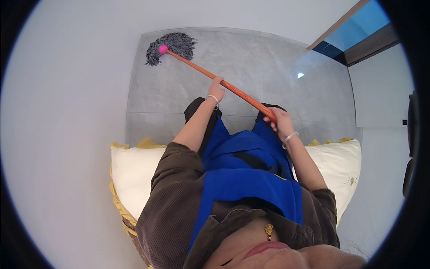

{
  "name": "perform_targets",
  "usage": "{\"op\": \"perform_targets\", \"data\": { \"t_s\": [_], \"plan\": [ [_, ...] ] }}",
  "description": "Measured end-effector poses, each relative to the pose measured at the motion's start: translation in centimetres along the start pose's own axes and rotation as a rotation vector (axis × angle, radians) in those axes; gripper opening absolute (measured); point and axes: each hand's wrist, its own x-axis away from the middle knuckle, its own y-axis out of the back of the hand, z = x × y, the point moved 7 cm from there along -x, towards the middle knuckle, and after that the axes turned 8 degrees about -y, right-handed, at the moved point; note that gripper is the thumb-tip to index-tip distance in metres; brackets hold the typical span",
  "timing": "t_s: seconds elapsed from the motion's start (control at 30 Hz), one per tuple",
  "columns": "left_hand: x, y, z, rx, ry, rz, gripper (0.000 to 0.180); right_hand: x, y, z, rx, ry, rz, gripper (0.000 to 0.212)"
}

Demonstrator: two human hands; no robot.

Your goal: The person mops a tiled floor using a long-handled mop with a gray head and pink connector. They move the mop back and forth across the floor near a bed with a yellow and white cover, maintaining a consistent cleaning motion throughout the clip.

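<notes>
A mop with a reddish-orange, wood-patterned handle (pixel 242 94) slants across in front of me. Its grey, shaggy mop head (pixel 181 45) rests on the floor in the far left corner, joined to the handle by a pink socket (pixel 163 49). Partway along the handle, my left hand (pixel 216 90) is closed around it, a pale bracelet at the wrist. My right hand (pixel 281 122) grips the near end, close to my right knee, and wears a bracelet too. Some fingers of both hands are hidden.
Glossy grey tiles (pixel 277 67) cover the floor, bounded by white walls (pixel 71 112) at left and back. Behind me lies cream padded fabric with yellow ruffled trim (pixel 340 157). A brown-framed opening (pixel 374 45) is at far right, and a dark object (pixel 411 134) stands at the right edge.
</notes>
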Motion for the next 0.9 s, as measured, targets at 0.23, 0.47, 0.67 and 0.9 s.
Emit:
{"op": "perform_targets", "data": {
  "t_s": [0.23,0.47,0.67,0.9],
  "plan": [
    [4.5,5.2,2.1,0.960,0.787,-0.298,0.045,-1.6,-15.8,-1.1,-0.109,-0.355,0.917,0.027],
    [1.9,5.2,1.8,0.915,0.955,-0.248,0.021,-1.6,-18.1,-1.1,-0.553,-0.635,1.042,0.015],
    [-0.2,-2.3,-3.0,0.881,0.946,-0.084,0.013,-3.1,-8.1,0.6,-0.638,-0.629,1.080,0.013],
    [2.1,-7.6,-8.3,0.911,1.009,0.208,0.008,-1.0,-1.8,-1.7,-0.644,-0.524,0.878,0.018]
  ]
}}
